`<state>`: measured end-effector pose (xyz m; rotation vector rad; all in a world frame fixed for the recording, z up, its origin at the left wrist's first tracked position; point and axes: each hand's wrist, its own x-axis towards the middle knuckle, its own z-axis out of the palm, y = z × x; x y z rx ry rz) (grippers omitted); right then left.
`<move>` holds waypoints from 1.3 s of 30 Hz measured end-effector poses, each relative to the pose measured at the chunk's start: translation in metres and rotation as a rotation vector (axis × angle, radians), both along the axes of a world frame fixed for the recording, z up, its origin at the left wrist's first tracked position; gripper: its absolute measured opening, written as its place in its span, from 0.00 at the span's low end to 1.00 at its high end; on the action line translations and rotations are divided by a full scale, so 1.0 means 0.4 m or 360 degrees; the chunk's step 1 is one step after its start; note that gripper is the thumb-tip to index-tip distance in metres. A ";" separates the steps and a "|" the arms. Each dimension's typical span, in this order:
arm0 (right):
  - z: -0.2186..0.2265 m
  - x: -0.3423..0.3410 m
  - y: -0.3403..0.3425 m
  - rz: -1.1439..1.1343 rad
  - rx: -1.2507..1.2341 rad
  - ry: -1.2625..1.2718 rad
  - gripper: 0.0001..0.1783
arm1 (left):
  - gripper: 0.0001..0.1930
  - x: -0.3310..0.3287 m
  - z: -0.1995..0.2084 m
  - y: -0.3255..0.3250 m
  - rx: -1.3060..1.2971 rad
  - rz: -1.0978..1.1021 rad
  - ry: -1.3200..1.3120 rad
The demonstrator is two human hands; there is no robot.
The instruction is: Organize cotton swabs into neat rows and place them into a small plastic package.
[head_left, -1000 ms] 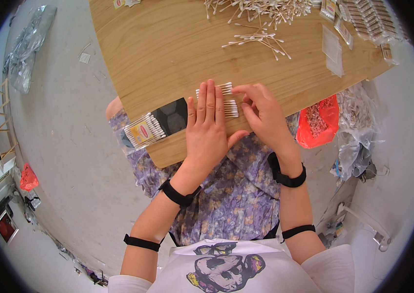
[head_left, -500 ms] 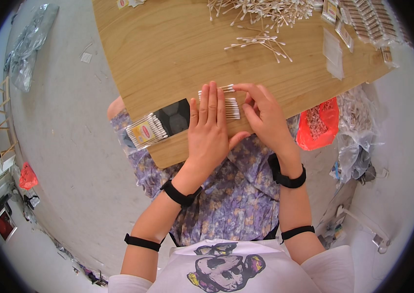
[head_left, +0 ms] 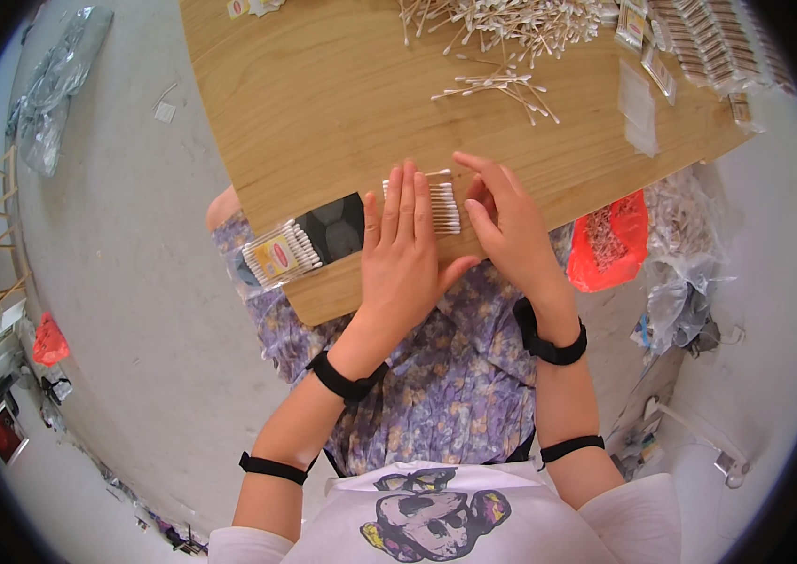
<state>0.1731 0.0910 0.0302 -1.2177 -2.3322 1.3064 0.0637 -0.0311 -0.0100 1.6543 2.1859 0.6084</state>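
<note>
My left hand (head_left: 402,246) lies flat over a row of cotton swabs (head_left: 445,211) on the wooden table, fingers straight and thumb out to the right. White tips of the row show past its right side; the middle of the row is hidden under the fingers. Just right of those tips is my right hand (head_left: 513,226), thumb and index finger apart, holding nothing that I can see. One swab at the top of the row sits slightly askew. To the left are a black pad (head_left: 334,227) and a clear pack of cotton swabs (head_left: 278,254) with a yellow label, at the table's edge.
A large heap of loose cotton swabs (head_left: 530,26) covers the far side of the table (head_left: 323,103), with a smaller scatter (head_left: 506,86) nearer. Clear bags (head_left: 637,111) and stacked packs (head_left: 707,42) lie far right. Below the right edge hangs a red bag (head_left: 608,242) of swabs.
The swabs at the top of the row have come down into line with the others. My right index finger has lifted off their tips and straightened; my left hand stays put.
</note>
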 end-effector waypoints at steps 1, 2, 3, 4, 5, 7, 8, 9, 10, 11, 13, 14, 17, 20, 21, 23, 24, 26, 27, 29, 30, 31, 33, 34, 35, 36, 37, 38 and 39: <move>0.001 0.001 -0.003 -0.0003 0.0006 -0.0006 0.22 | 0.55 -0.001 0.010 -0.004 0.0010 0.0001 -0.0041; -0.001 0.002 -0.006 -0.0115 -0.0034 0.0072 0.22 | 0.55 -0.004 0.022 -0.009 0.0015 -0.0001 -0.0047; -0.002 0.000 -0.008 -0.0225 -0.0074 0.0150 0.23 | 0.52 -0.010 0.037 -0.016 0.0066 0.0054 -0.0120; -0.002 -0.004 -0.010 -0.0224 -0.0073 0.0145 0.23 | 0.48 -0.018 0.050 -0.025 0.0113 0.0110 -0.0191; -0.002 -0.009 -0.012 -0.0312 0.0094 0.0188 0.23 | 0.48 -0.031 0.059 -0.036 0.0113 0.0112 -0.0196; -0.006 -0.023 -0.015 -0.0395 0.0262 0.0225 0.22 | 0.38 -0.059 0.074 -0.057 0.0320 0.0355 -0.0368; -0.012 -0.033 -0.015 -0.0384 0.0394 0.0216 0.23 | 0.38 -0.065 0.081 -0.058 0.0321 0.0359 -0.0372; -0.020 -0.044 -0.015 -0.0372 0.0527 0.0206 0.23 | 0.34 -0.069 0.085 -0.057 0.0572 0.0606 -0.0863; -0.035 -0.068 -0.023 -0.0352 0.0514 0.0221 0.23 | 0.30 -0.082 0.094 -0.065 0.0824 0.0867 -0.1330; -0.057 -0.078 -0.025 -0.0296 0.0673 0.0094 0.24 | 0.30 -0.086 0.095 -0.062 0.0828 0.0870 -0.1338; -0.081 -0.104 -0.032 -0.0227 0.0833 -0.0033 0.26 | 0.27 -0.097 0.092 -0.059 0.0920 0.1056 -0.1550; -0.087 -0.119 -0.037 -0.0193 0.0912 -0.0134 0.27 | 0.27 -0.100 0.090 -0.058 0.0926 0.1066 -0.1551; -0.112 -0.142 -0.044 -0.0098 0.1088 -0.0329 0.29 | 0.27 -0.100 0.079 -0.055 0.0969 0.1126 -0.1677; -0.140 -0.152 -0.048 -0.0012 0.1215 -0.0442 0.30 | 0.27 -0.092 0.074 -0.046 0.1015 0.1168 -0.1758; -0.148 -0.153 -0.047 0.0014 0.1243 -0.0463 0.29 | 0.27 -0.090 0.073 -0.041 0.1042 0.1173 -0.1812; -0.145 -0.167 -0.047 0.0043 0.1242 -0.0442 0.30 | 0.27 -0.087 0.067 -0.034 0.1071 0.1193 -0.1859; -0.145 -0.174 -0.047 0.0060 0.1242 -0.0424 0.30 | 0.27 -0.088 0.060 -0.028 0.1093 0.1213 -0.1929; -0.148 -0.192 -0.047 0.0117 0.1248 -0.0402 0.30 | 0.27 -0.092 0.048 -0.009 0.1122 0.1230 -0.1996; -0.149 -0.202 -0.049 0.0167 0.1252 -0.0383 0.30 | 0.27 -0.093 0.043 0.001 0.1174 0.1251 -0.2060; -0.148 -0.225 -0.056 0.0211 0.1221 -0.0331 0.31 | 0.27 -0.093 0.030 0.018 0.1229 0.1281 -0.2110; -0.148 -0.236 -0.061 0.0248 0.1191 -0.0287 0.31 | 0.27 -0.091 0.021 0.026 0.1265 0.1283 -0.2197; -0.150 -0.241 -0.064 0.0248 0.1192 -0.0285 0.31 | 0.28 -0.085 0.016 0.034 0.1299 0.1278 -0.2294; -0.156 -0.249 -0.070 0.0242 0.1163 -0.0208 0.30 | 0.28 -0.068 0.013 0.044 0.1285 0.1252 -0.2242; -0.157 -0.252 -0.072 0.0241 0.1161 -0.0203 0.30 | 0.28 -0.065 0.013 0.043 0.1269 0.1228 -0.2187; -0.158 -0.256 -0.074 0.0244 0.1144 -0.0170 0.30 | 0.28 -0.067 0.012 0.041 0.1269 0.1228 -0.2182; -0.159 -0.258 -0.076 0.0246 0.1128 -0.0136 0.30 | 0.28 -0.069 0.011 0.039 0.1295 0.1224 -0.2196; -0.158 -0.258 -0.076 0.0243 0.1129 -0.0137 0.30 | 0.28 -0.071 0.012 0.039 0.1322 0.1219 -0.2216; -0.156 -0.257 -0.075 0.0267 0.1186 -0.0212 0.30 | 0.28 -0.074 0.015 0.036 0.1320 0.1216 -0.2217; -0.155 -0.257 -0.075 0.0291 0.1244 -0.0288 0.29 | 0.28 -0.078 0.019 0.032 0.1318 0.1214 -0.2161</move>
